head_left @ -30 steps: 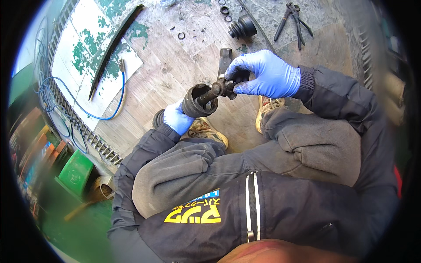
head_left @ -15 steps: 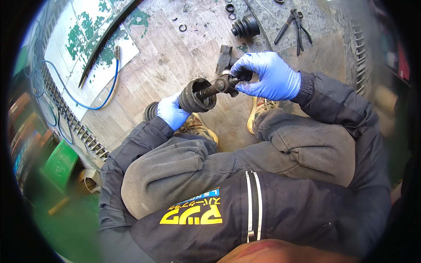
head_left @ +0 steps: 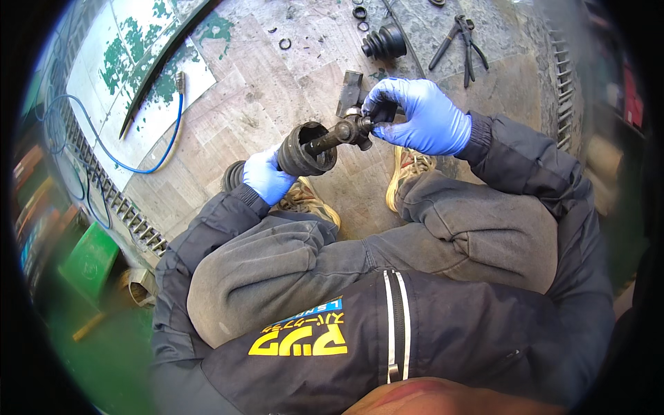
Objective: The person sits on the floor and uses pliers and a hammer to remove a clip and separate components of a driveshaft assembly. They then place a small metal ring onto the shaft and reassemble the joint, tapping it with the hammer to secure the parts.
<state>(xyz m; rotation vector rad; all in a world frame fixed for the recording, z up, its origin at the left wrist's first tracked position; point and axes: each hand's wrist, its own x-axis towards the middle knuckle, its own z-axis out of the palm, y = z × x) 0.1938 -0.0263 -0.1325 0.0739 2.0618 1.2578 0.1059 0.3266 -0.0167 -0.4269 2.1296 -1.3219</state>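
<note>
My gloved left hand [head_left: 268,178] is closed around a car drive shaft [head_left: 324,143] at its dark, ribbed rubber boot [head_left: 299,153], whose wide open mouth faces right. Out of that mouth the greasy shaft runs to a tripod joint [head_left: 354,130] with rounded rollers. At the shaft's tip beyond the joint, the thumb and fingers of my gloved right hand [head_left: 427,119] pinch the end. Grease blackens those fingertips, and any small part between them is hidden. Another ribbed boot section [head_left: 234,175] shows left of my left hand. Just behind the joint lies a hammer head [head_left: 351,93].
On the worn floor ahead are a loose rubber boot [head_left: 384,43], pliers [head_left: 462,48], small rings [head_left: 285,43] and a long dark strip [head_left: 162,66]. A blue hose [head_left: 173,135] curves at left, near a slotted drain grate [head_left: 131,220]. My shoes [head_left: 408,173] stand close below the shaft.
The view has shifted slightly, moving most things a little left. My right fingertips sit slightly farther out along the shaft's end. My left hand keeps its hold on the boot.
</note>
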